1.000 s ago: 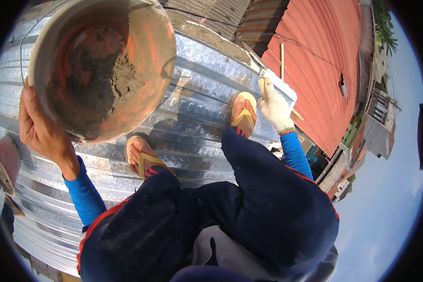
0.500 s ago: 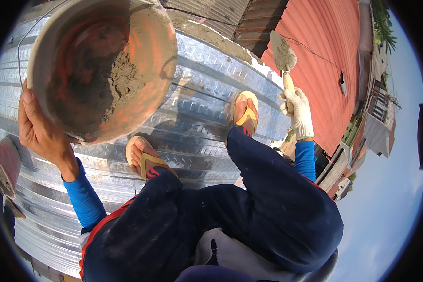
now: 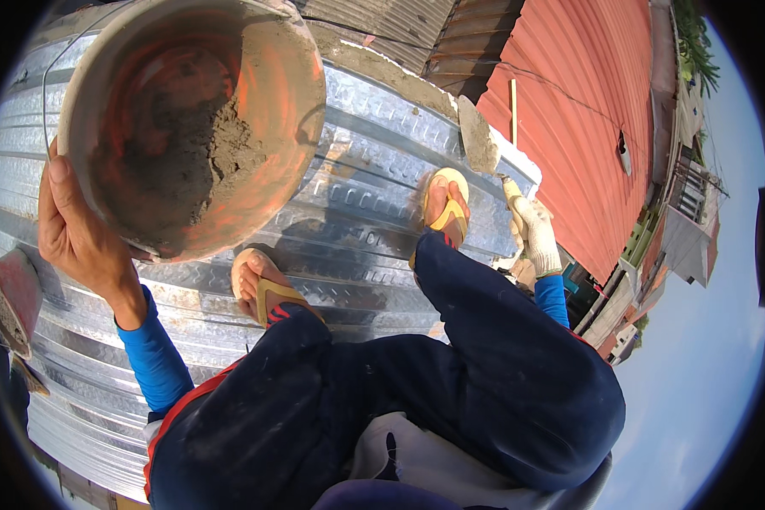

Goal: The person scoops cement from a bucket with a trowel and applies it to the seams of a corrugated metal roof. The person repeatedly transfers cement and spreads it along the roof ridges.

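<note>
My bare left hand [image 3: 81, 221] grips the rim of a large grey, orange-stained bucket [image 3: 276, 127] with wet grey mortar [image 3: 229, 153] inside. My right hand [image 3: 533, 225], in a white knit glove, is closed on the light handle of a trowel [image 3: 476, 136]. Its mortar-coated blade points toward the upper left, just beside a strip of mortar [image 3: 382, 72] along the far edge of the metal roofing. My feet in yellow sandals [image 3: 446, 200] stand on that ribbed silver sheet [image 3: 357, 280] below the bucket and trowel.
A smaller reddish bucket [image 3: 13, 306] sits at the far left. Beyond the roof edge are a red corrugated roof [image 3: 569, 144], brownish roofing [image 3: 378, 30], a wire across them, and weathered buildings [image 3: 688, 229] with sky at the right.
The trowel blade has come up into clear view, then tipped left and down toward the roof edge. My right hand has moved right. My left hand and bucket have barely moved.
</note>
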Available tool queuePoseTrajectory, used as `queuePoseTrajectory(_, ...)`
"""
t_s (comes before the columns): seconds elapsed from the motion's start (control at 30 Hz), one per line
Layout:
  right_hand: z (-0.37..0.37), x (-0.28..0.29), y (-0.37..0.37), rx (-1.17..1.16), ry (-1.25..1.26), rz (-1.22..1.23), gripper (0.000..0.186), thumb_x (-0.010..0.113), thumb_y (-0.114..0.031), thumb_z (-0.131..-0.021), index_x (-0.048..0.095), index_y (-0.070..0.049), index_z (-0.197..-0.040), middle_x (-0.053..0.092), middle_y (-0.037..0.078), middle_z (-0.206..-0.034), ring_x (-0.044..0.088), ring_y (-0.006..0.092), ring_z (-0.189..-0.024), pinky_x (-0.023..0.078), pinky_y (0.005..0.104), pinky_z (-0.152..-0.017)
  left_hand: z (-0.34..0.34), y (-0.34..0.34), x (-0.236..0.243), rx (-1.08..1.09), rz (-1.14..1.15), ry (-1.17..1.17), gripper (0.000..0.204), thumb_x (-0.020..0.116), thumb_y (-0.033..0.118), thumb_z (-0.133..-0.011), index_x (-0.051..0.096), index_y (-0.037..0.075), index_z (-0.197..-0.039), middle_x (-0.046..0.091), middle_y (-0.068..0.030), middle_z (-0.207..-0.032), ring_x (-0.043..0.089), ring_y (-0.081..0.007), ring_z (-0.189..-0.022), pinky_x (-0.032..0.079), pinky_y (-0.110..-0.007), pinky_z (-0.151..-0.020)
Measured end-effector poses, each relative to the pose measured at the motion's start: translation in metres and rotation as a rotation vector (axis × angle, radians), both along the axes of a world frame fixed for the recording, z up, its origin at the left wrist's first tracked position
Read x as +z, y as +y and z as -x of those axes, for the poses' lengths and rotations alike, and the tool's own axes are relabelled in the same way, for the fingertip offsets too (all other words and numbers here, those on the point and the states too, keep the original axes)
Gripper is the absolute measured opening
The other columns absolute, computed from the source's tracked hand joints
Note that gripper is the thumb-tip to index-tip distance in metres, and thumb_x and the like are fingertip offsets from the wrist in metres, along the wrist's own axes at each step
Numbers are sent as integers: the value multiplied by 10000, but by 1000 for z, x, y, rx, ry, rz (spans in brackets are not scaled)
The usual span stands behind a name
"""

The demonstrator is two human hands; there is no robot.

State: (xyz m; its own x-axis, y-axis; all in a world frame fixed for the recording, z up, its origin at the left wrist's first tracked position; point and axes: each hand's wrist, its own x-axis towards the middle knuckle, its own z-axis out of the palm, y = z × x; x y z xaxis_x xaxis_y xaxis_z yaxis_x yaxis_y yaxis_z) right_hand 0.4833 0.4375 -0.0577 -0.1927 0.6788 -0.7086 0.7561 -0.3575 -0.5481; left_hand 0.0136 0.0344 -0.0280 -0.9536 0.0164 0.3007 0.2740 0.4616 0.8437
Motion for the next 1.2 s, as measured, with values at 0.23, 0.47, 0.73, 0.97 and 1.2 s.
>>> queuePoseTrajectory(0.23,13,11,15,175,93,-137,305,699,-343,-1007,737,-47,-1074,630,-5,-674,531,69,-507,372,233,-447,-3,4,3,-7,20,15,443,586,355,-1111,741,-1,-1323,790,-114,-1108,708,-157,-985,565,-317,-909)
queuePoseTrajectory(0.47,7,-10,50,278,-65,-20,359,753,-341,-965,757,-45,-1169,634,-14,-691,504,50,-508,363,230,-458,-2,4,3,0,-10,-35,446,592,359,-1108,738,-2,-1327,790,-119,-1114,713,-162,-995,566,-318,-918)
queuePoseTrajectory(0.73,-10,15,47,164,9,-124,346,758,-326,-953,769,-25,-1122,598,-37,-661,484,41,-499,334,224,-450,-2,-1,-1,5,24,22,456,603,374,-1102,733,5,-1337,793,-116,-1117,712,-162,-1010,561,-321,-936)
queuePoseTrajectory(0.97,42,-18,44,334,47,-92,290,760,-304,-948,775,-49,-1086,625,-24,-664,488,42,-500,340,224,-461,0,5,4,-17,10,-6,438,607,357,-1102,738,8,-1331,794,-115,-1119,707,-156,-1016,555,-319,-944)
queuePoseTrajectory(1.2,28,-7,48,297,14,-59,279,751,-338,-955,769,-63,-998,634,-6,-640,496,61,-473,332,238,-431,-1,-6,-7,-29,-19,56,415,639,331,-1091,744,-2,-1314,795,-125,-1117,713,-159,-1010,554,-309,-943)
